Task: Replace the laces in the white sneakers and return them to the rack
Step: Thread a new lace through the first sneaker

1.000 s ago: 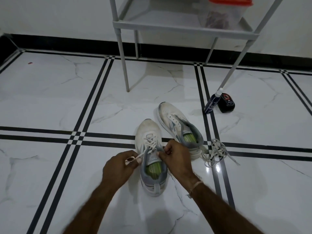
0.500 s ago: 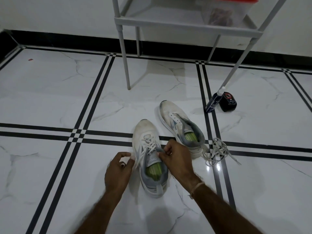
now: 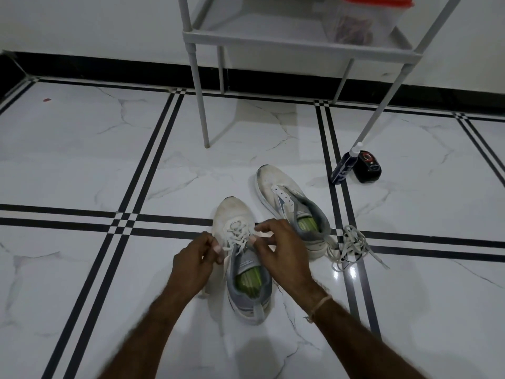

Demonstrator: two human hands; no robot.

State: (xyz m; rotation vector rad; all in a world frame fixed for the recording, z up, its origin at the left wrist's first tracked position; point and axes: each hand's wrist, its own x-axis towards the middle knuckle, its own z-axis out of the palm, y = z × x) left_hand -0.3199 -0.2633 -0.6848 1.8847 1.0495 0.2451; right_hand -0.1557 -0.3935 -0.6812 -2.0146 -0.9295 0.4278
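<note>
Near sneaker [image 3: 244, 265] stands on the floor [image 3: 109, 160]: white, scuffed toe, grey collar, green insole, lace [image 3: 236, 233] crossed through the lower eyelets. Left hand [image 3: 196, 258] fingers pinch the lace's left end; right hand [image 3: 281, 250] fingers pinch its right. Second sneaker [image 3: 289, 203] lies beyond, unlaced, with a loose lace [image 3: 349, 247] heaped at its heel. Rack [image 3: 287, 41] stands farthest.

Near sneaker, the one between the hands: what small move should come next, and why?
Probably the left hand should draw the lace end it pinches fully through its eyelet. That end hangs slack beside the near sneaker, while the right hand sits at the top crossing, seemingly steadying it.
</note>
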